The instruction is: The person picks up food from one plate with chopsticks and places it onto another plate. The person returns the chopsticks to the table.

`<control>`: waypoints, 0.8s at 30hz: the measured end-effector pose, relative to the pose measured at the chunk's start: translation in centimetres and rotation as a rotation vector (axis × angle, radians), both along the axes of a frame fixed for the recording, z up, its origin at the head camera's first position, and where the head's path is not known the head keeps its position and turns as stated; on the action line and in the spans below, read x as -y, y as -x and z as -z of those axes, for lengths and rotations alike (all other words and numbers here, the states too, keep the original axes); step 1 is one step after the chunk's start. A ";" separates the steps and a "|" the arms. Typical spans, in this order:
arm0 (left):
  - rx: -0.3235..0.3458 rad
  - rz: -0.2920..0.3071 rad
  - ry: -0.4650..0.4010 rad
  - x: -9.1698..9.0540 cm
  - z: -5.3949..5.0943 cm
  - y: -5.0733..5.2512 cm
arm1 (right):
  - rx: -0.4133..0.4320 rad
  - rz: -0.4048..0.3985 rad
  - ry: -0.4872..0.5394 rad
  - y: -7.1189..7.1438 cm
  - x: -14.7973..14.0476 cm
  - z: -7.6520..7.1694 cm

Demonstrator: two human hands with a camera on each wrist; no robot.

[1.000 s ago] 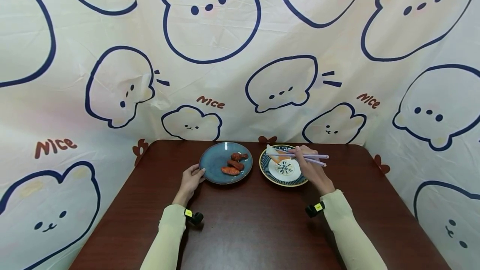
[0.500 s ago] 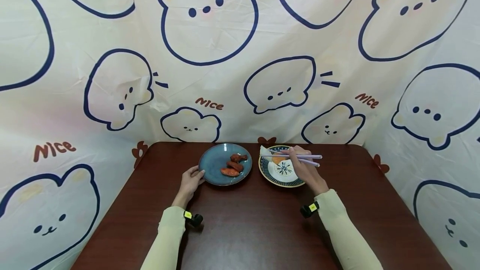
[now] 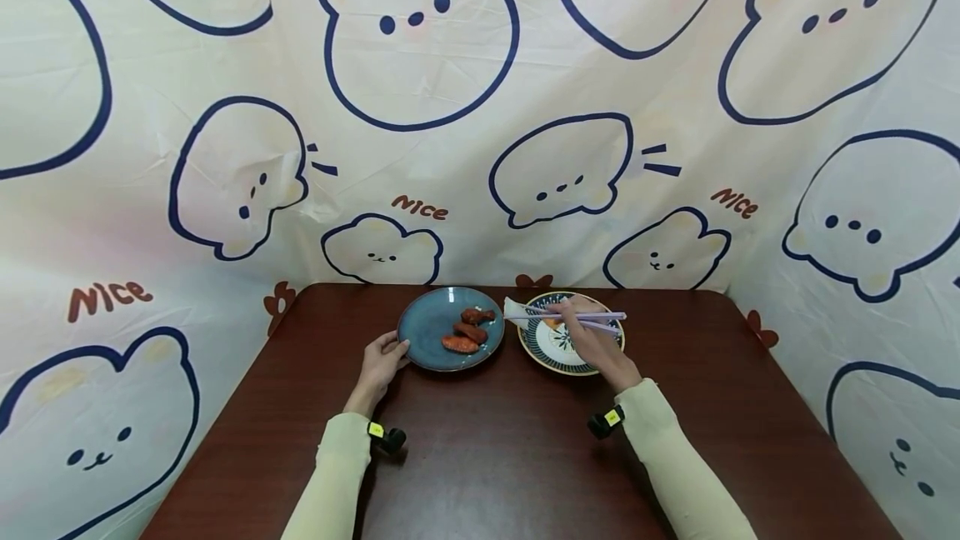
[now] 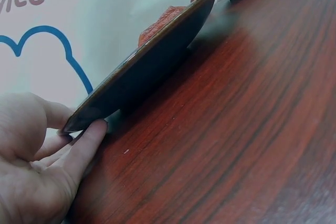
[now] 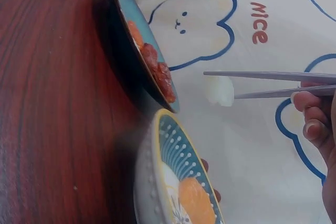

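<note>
My left hand [image 3: 381, 363] grips the left rim of a blue plate [image 3: 423, 332]. Several reddish-brown cooked meat pieces [image 3: 460, 344], which look like chicken wings, lie on that plate's right side. In my right hand [image 3: 596, 346] is a pair of light purple chopsticks [image 3: 611, 316]. Their tips pinch a pale white, translucent piece of food [image 5: 220, 91], its kind unclear. It hangs in the air between the two plates, beside the blue plate's right rim. Below my right hand stands a patterned dish [image 3: 538, 350] with a yellow rim; an orange piece of food [image 5: 196, 202] lies in it.
Both dishes stand near the far edge of the dark brown wooden table [image 3: 487, 457]. Behind and at the sides hangs a pale cloth [image 3: 465, 257] printed with cartoon bears. Black wrist cameras [image 3: 606, 422] sit on both wrists.
My right hand has moved left with the chopsticks, carrying the white piece from above the patterned dish toward the blue plate. The left hand stays on the blue plate's rim.
</note>
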State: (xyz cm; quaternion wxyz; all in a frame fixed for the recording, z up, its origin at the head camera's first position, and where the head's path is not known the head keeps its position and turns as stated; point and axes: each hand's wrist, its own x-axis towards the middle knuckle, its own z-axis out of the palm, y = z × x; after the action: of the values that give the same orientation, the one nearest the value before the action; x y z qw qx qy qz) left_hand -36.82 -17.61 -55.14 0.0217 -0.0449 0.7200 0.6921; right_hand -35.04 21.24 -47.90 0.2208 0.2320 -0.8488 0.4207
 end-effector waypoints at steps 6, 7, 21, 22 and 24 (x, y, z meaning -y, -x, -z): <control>0.006 0.023 -0.030 0.1 -0.9 -0.5 | 0.046 -0.045 -0.011 -0.2 1.1 0.2; 0.006 0.026 -0.033 0.1 -0.9 -0.5 | 0.045 -0.049 -0.017 -0.2 1.3 0.2; -0.006 0.016 -0.010 0.0 0.0 -0.1 | -0.043 -0.141 -0.052 0.2 3.9 0.5; -0.006 0.014 -0.009 0.0 0.0 -0.1 | -0.035 -0.143 -0.056 0.2 4.1 0.5; -0.007 0.012 -0.007 0.0 0.0 -0.1 | -0.017 -0.141 -0.079 0.1 4.5 0.4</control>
State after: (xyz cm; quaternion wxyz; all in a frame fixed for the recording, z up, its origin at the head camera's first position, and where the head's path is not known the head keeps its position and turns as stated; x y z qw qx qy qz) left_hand -36.72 -17.64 -55.18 0.0233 -0.0381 0.7179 0.6947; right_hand -35.12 16.76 -48.34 0.1884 0.3033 -0.8444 0.3993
